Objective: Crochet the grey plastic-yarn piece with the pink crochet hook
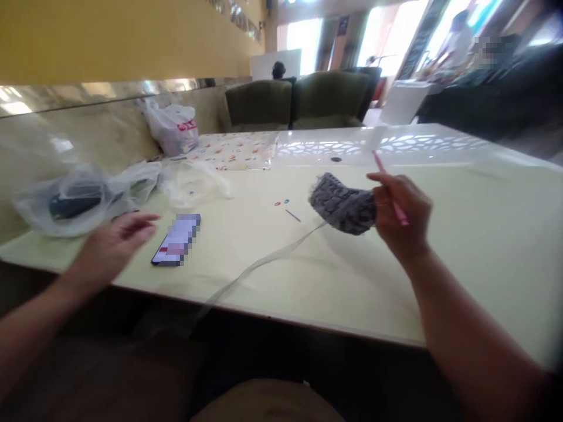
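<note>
My right hand [402, 214] is closed around a pink crochet hook [380, 161] and one end of a grey crocheted piece [341, 205], lifted over the table. From that piece a flat grey yarn strand [264, 261] runs down across the table's front edge. My left hand [114, 243] hovers at the left, its fingers stretched and holding nothing. Just right of it lies a phone [178, 240] with its screen lit and partly blurred. A red stitch marker [277, 204], a blue stitch marker [287, 201] and a thin purple stick [292, 215] rest mid-table.
Clear plastic bags [65, 202] sit along the left side of the white table [308, 293]. Behind them stands a white carrier bag [173, 129] near a patterned sheet [241, 149]. Green chairs [329, 99] line the far edge. Other people are in the background.
</note>
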`<state>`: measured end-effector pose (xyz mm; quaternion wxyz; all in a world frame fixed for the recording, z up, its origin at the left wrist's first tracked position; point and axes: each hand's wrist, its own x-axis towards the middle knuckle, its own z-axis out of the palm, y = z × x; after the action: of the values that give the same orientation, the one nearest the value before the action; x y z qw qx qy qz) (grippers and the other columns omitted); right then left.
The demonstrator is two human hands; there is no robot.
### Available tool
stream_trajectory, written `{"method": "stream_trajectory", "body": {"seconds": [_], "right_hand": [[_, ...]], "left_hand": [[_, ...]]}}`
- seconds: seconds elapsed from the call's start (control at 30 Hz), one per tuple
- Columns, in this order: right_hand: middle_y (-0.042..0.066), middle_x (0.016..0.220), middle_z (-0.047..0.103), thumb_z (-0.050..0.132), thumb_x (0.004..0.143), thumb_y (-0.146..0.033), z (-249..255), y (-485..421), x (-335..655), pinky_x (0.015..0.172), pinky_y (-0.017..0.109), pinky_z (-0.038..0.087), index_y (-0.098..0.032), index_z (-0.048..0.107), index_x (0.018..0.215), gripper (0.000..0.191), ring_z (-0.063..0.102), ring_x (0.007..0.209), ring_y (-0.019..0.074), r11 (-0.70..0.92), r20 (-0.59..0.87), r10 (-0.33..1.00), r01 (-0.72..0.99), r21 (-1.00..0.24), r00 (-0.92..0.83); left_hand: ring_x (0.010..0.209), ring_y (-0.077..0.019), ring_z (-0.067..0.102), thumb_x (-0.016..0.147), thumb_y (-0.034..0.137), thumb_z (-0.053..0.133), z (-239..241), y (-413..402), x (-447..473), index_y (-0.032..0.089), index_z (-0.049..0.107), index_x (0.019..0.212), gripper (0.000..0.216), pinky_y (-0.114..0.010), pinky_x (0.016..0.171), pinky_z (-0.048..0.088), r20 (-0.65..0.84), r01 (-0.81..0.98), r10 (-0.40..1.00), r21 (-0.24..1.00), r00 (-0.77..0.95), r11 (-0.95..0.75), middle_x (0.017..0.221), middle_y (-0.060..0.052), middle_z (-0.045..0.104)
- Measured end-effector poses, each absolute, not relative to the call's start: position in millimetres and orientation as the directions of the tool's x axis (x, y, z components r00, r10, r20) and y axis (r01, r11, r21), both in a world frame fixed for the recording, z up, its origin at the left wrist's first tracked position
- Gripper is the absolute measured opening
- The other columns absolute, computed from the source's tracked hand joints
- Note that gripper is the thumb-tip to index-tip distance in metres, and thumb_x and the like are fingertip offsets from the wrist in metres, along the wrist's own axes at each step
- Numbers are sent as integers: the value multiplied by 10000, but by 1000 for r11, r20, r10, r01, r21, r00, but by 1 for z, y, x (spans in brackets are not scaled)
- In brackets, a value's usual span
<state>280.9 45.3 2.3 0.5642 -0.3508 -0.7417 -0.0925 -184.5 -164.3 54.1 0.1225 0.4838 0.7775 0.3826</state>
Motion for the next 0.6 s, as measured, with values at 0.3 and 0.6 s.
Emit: {"method": "stream_trajectory", "body": {"seconds": [0.3,0.6], "right_hand": [[56,870,604,474,986,-217,-10,34,264,737,329,506,-214,650,1190,270,601,768,188,816,912,400,487,-311,-88],[97,927,636,418,998,-262,-36,65,268,781,333,502,-190,640,1176,293,613,840,214,743,785,574,549,-382,-232]], "left_hand": [[946,-214,671,800,369,756,3,-46,35,171,716,1150,404,-298,869,488,-80,156,988,986,129,60,986,-105,747],[466,-74,176,863,473,656,4,-79,-35,181,624,742,319,-206,494,357,-279,-13,930,957,239,291,520,103,214]]}}
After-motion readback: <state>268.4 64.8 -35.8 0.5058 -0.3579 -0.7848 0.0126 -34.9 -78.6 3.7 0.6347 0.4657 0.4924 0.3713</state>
